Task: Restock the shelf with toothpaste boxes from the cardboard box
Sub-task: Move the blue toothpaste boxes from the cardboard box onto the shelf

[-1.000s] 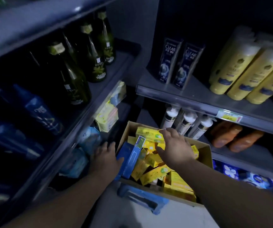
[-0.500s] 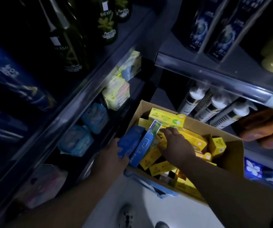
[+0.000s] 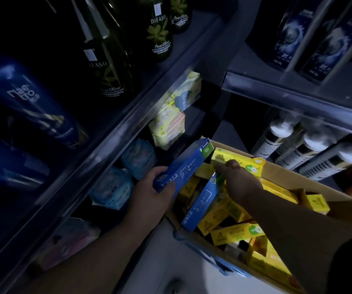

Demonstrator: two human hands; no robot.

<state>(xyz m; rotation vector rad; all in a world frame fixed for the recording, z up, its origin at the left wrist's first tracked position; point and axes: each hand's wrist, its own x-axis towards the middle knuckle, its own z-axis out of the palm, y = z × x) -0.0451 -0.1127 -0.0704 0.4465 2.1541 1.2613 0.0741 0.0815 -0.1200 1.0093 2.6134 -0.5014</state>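
Note:
An open cardboard box (image 3: pixel 338 206) sits low at the right, full of yellow and blue toothpaste boxes. My left hand (image 3: pixel 149 192) grips a long blue toothpaste box (image 3: pixel 183 166), lifted above the carton's left edge and slanting up to the right. My right hand (image 3: pixel 238 181) reaches into the carton and touches a yellow toothpaste box (image 3: pixel 238 161) at the far side; its fingertips are partly hidden. A second blue toothpaste box (image 3: pixel 202 200) leans in the carton just under my right wrist.
The left shelf (image 3: pixel 128 115) carries dark olive oil bottles (image 3: pixel 107 60) above, with yellow packs (image 3: pixel 168 128) and pale blue packs (image 3: pixel 137 155) beneath. White bottles (image 3: pixel 298 151) lie on the right shelf. A blue crate (image 3: pixel 219 262) supports the carton.
My left hand has lifted a blue toothpaste box out of the carton, up and to the left. My right hand has moved further back onto the yellow box. The camera dipped closer.

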